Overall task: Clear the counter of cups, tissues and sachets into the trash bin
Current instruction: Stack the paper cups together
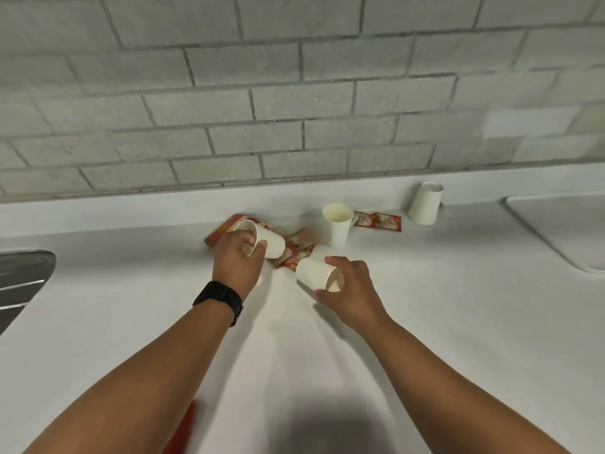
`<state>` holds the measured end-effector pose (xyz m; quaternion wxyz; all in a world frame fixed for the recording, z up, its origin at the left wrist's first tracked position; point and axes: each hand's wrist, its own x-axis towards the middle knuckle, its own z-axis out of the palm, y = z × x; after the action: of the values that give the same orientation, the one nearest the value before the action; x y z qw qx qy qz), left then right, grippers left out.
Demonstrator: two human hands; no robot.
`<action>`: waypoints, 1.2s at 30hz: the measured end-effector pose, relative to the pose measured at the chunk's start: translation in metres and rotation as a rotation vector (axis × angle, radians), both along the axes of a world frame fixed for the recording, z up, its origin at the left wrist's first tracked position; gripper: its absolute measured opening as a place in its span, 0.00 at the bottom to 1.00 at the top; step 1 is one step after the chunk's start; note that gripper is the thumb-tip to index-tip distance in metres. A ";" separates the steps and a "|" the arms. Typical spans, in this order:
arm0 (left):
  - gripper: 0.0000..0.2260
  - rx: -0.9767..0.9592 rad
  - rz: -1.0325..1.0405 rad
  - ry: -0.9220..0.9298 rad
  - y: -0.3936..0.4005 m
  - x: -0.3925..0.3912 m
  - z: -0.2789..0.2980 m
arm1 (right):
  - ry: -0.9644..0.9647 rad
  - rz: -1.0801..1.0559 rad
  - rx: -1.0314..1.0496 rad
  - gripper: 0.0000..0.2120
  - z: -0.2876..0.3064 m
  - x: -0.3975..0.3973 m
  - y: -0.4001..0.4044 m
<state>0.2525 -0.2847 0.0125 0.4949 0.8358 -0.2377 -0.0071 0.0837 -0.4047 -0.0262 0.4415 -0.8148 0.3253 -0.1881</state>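
Note:
My left hand (pixel 236 257) grips a white paper cup (pixel 270 241) that lies tipped on its side, fingers curled over its rim. My right hand (pixel 350 286) grips a second tipped cup (pixel 312 272) by its mouth. Between and behind the two cups lie several red sachets (pixel 296 249), partly hidden by the cups. A red sachet box or pack (pixel 226 228) shows behind my left hand. A third cup (pixel 339 226) stands upright on the white counter (pixel 294 339), and a red sachet (pixel 379 221) lies just right of it. A fourth cup (pixel 425 203) stands upside down near the wall.
A grey brick wall (pixel 294 93) backs the counter. A sink edge (pixel 556 231) is at the far right. A metal appliance or tray (pixel 23 276) sits at the left edge. Something red (pixel 183 430) shows below my left forearm.

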 end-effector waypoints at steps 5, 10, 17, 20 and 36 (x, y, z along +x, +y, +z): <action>0.08 -0.049 -0.139 0.003 -0.031 -0.058 -0.002 | -0.019 -0.100 0.049 0.32 0.007 -0.070 -0.026; 0.10 -0.079 -0.299 0.144 -0.074 -0.153 0.007 | -0.046 -0.192 0.044 0.33 0.026 -0.159 -0.056; 0.09 -0.091 -0.388 0.175 -0.126 -0.282 0.013 | -0.047 -0.254 0.031 0.30 0.044 -0.288 -0.096; 0.08 -0.094 -0.458 0.187 -0.150 -0.327 0.010 | -0.067 -0.302 0.050 0.30 0.047 -0.340 -0.115; 0.04 0.004 -1.085 0.120 -0.277 -0.496 0.010 | -0.183 -0.824 0.040 0.27 0.040 -0.522 -0.161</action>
<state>-0.2437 -0.5622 0.0229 0.4312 0.5922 -0.6063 -0.3094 -0.4381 -0.5661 0.0142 0.3721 -0.5876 0.5870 -0.4143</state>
